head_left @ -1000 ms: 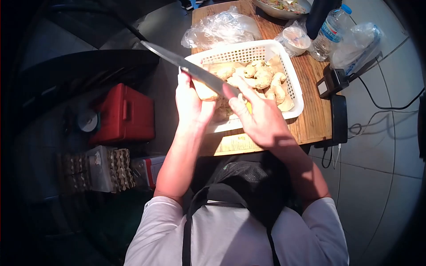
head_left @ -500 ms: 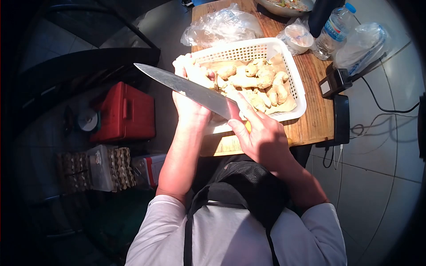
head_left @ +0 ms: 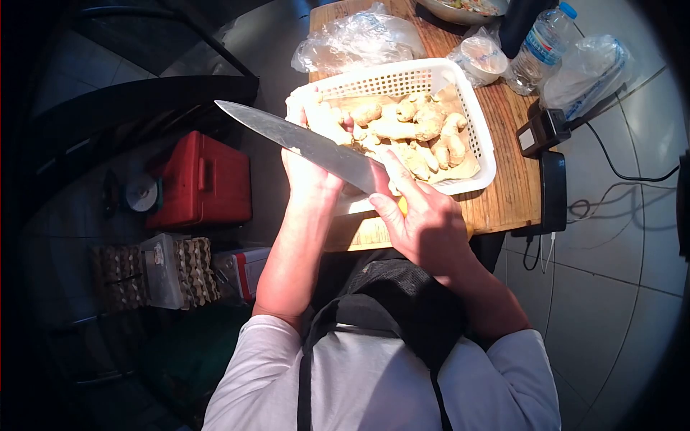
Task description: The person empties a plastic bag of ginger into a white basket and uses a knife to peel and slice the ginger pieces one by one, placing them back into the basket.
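Observation:
My right hand point(head_left: 424, 219) grips a large kitchen knife point(head_left: 298, 144), thumb and finger pressed on the blade near its handle end. The blade slants up to the left, across my left hand point(head_left: 309, 176). That hand is curled round a pale piece of ginger point(head_left: 329, 123), washed out by bright light and partly hidden behind the blade. Just beyond both hands stands a white plastic basket point(head_left: 487, 154) with perforated sides. Several knobbly ginger roots point(head_left: 429, 123) lie in it on brown paper point(head_left: 467, 169).
On the wooden table point(head_left: 514, 187) are a crumpled plastic bag point(head_left: 359, 43), a wrapped cup point(head_left: 483, 59), a water bottle point(head_left: 543, 47) and a pan of food point(head_left: 467, 8). A black power adapter point(head_left: 543, 133) with cables is at the right edge. A red box point(head_left: 201, 183) and egg trays point(head_left: 195, 269) stand lower left.
Almost nothing differs. The knife blade and both hands have shifted only very slightly; the grips are the same.

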